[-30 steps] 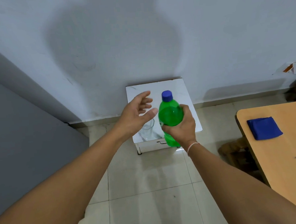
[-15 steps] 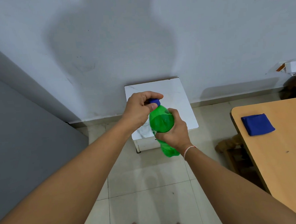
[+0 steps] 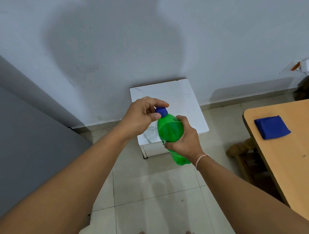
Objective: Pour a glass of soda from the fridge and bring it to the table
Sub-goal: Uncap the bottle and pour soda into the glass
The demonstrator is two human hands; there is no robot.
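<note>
A green soda bottle [image 3: 169, 132] with a blue cap [image 3: 161, 111] is held tilted in front of me, above a small white stand [image 3: 177, 96]. My right hand [image 3: 184, 142] grips the bottle's body from the right. My left hand [image 3: 143, 115] has its thumb and fingers closed around the cap. A clear glass [image 3: 152, 133] stands on the white stand, mostly hidden behind my left hand and the bottle. The grey fridge [image 3: 22, 141] fills the left side. The wooden table [image 3: 291, 152] is at the right.
A folded blue cloth [image 3: 272, 127] lies on the wooden table. A wooden chair [image 3: 243, 155] is tucked under the table's left edge. A white wall runs behind the stand, with a socket [image 3: 304, 66] at the far right. Tiled floor and my bare toes are below.
My left hand went from open beside the bottle to closed on the blue cap. The bottle tilted left and dropped a little, covering the glass.
</note>
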